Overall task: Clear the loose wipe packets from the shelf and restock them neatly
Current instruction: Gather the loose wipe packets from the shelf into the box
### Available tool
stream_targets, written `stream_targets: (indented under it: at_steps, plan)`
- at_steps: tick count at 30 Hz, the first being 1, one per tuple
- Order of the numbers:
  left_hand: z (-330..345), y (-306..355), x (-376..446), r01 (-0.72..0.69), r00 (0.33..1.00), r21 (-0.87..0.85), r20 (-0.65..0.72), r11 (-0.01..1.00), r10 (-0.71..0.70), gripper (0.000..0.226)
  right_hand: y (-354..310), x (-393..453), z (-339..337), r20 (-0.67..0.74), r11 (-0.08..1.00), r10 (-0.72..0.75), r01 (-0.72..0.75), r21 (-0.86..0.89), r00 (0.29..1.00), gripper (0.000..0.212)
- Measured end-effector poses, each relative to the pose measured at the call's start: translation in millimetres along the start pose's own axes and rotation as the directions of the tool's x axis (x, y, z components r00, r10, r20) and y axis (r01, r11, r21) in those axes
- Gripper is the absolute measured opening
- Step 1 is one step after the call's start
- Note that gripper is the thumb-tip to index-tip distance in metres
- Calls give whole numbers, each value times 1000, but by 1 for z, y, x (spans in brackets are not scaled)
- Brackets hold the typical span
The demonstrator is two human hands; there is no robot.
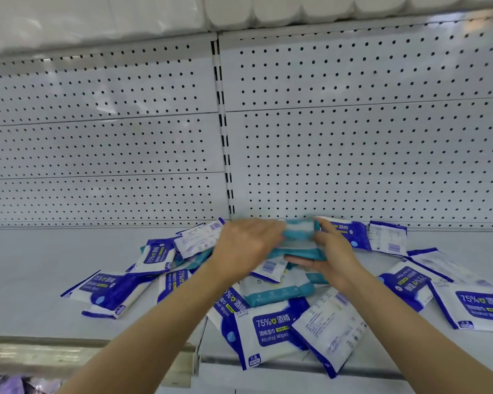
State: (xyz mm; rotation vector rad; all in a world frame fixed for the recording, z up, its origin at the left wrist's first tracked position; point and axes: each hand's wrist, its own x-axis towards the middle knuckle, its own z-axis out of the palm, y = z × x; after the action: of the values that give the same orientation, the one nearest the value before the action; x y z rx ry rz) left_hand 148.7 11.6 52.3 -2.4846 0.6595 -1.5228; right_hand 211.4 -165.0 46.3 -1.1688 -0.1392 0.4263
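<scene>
Several blue-and-white alcohol wipe packets [271, 328] lie scattered across the white shelf [26, 265], some face up, some face down. Teal-and-white packets [276, 292] are mixed into the middle of the pile. Both hands are raised over the pile's centre and hold a small stack of teal packets [299, 237] between them. My left hand [248, 245] grips the stack's left end. My right hand [333, 251] grips its right end, fingers curled under it. The held stack is blurred.
A white pegboard back wall [353, 137] rises behind the shelf, split by a slotted upright [224, 132]. White wrapped rolls [296, 9] sit on the shelf above. The shelf's front edge [97, 354] runs along the bottom, with purple goods [9, 385] below left.
</scene>
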Motion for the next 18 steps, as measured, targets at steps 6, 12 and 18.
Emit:
stream_targets:
  at_steps: [6, 12, 18]
  plan:
    - [28, 12, -12, -189, 979, 26, -74, 982, 191, 14, -4, 4, -8, 74, 997, -3, -2, 73, 997, 23]
    - [29, -30, -6, 217, 975, -173, -13, 961, -222, 32, 1, 12, -23, 12, 992, -99, 100, -80, 995, 35]
    - [78, -114, -16, 651, 265, 201, 843, 732, -468, 39, -1, 15, -42, -44, 984, -112, 105, -145, 993, 28]
